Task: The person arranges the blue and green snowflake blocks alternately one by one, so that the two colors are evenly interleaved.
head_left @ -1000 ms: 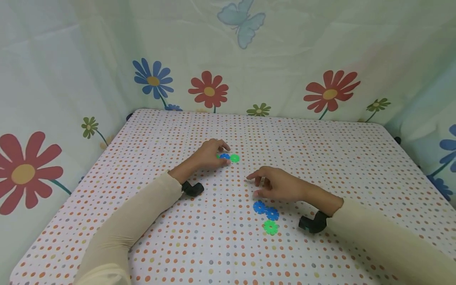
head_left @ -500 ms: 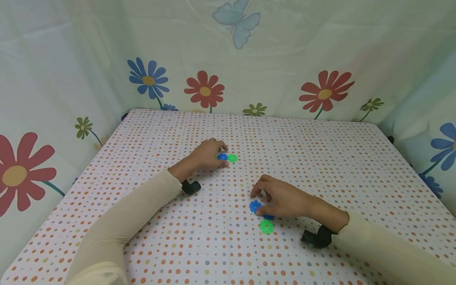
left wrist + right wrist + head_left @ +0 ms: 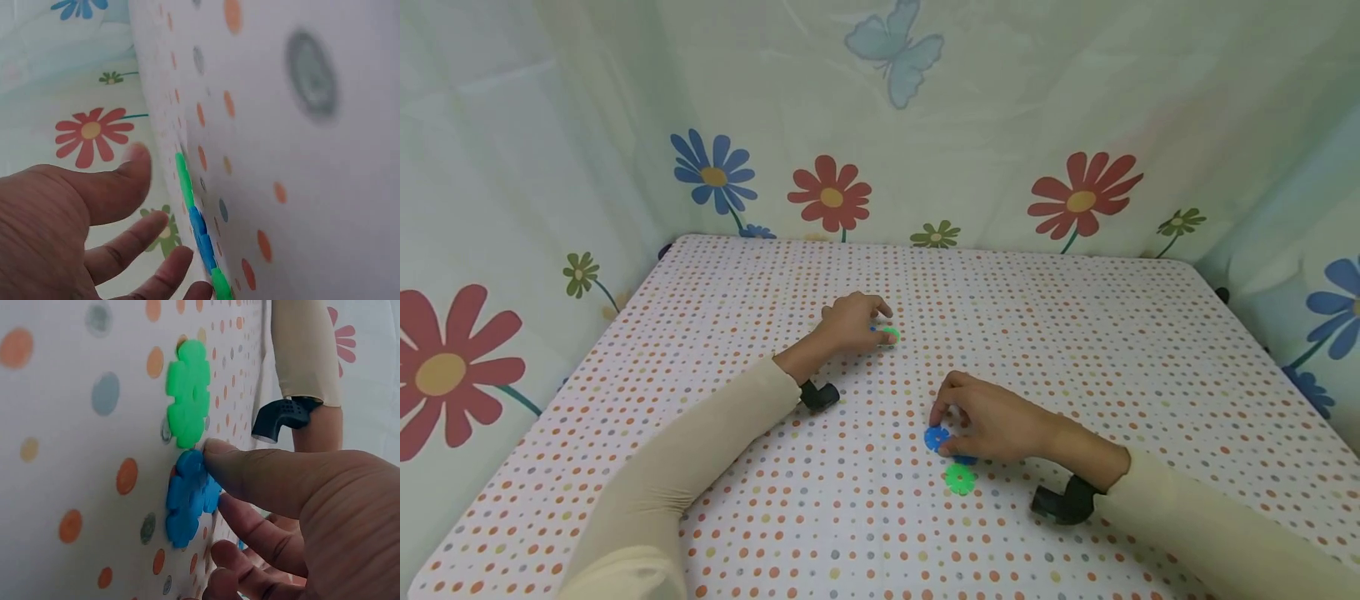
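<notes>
My right hand (image 3: 1000,421) curls low over two touching blue flower-shaped discs. Its thumb and index finger pinch the farther blue flower-shaped disc (image 3: 936,437) at opposite edges; the nearer blue disc (image 3: 185,503) is partly under the thumb in the head view. A green flower-shaped disc (image 3: 960,479) lies flat just in front of them. Farther back, my left hand (image 3: 852,323) hovers beside a row of discs, fingers loosely bent. The left wrist view shows that row edge-on: a green disc (image 3: 184,178), blue (image 3: 201,234), then another green disc (image 3: 220,284), with a gap to the fingers.
A dotted cloth (image 3: 820,500) covers the table. Behind and at both sides hangs a flower-printed curtain (image 3: 985,108). Each wrist wears a black camera mount, such as the right one (image 3: 1063,502).
My right hand has come down and toward me onto the blue discs, its thumb and index finger closing on one. My left hand has shifted slightly right over its row.
</notes>
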`<state>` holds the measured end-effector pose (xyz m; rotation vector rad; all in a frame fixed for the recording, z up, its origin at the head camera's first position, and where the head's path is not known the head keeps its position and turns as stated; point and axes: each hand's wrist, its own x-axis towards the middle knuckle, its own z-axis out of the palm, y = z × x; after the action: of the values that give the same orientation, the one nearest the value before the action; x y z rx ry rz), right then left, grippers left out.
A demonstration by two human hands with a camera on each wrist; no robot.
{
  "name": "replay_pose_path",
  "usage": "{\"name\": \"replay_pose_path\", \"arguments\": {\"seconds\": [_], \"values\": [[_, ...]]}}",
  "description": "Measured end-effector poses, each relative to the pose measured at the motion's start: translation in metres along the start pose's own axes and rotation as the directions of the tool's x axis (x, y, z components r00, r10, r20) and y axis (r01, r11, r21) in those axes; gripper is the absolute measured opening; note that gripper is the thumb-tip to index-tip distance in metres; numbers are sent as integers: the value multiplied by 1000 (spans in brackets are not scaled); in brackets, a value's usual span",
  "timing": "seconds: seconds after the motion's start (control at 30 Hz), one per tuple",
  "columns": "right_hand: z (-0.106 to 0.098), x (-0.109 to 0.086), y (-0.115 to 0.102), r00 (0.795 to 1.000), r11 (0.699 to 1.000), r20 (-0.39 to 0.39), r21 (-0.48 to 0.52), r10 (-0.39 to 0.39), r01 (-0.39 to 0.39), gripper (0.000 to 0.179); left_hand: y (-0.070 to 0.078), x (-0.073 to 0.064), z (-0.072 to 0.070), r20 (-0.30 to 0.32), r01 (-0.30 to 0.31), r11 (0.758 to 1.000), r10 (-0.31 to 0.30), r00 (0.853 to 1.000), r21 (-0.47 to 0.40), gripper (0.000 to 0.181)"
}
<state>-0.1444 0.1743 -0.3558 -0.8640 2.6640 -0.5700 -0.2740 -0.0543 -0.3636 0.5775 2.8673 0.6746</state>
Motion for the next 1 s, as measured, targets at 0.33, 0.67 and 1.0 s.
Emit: {"name": "replay_pose_path", "arguments": {"seconds": [0.33,0.67,1.0], "values": [[0,1,-1,996,996,14,24,-89,89,25,-5,-2,4,9,-18,999,17,1000,41,42],[0,-1,0,992,990,8,63,-124,123,22,-5,-3,3,3,-38,998,38,999,58,41],[-1,1,4,988,990,75,52,-137,133,33,-5,-3,3,10,-28,997,28,1000,67,40]]}}
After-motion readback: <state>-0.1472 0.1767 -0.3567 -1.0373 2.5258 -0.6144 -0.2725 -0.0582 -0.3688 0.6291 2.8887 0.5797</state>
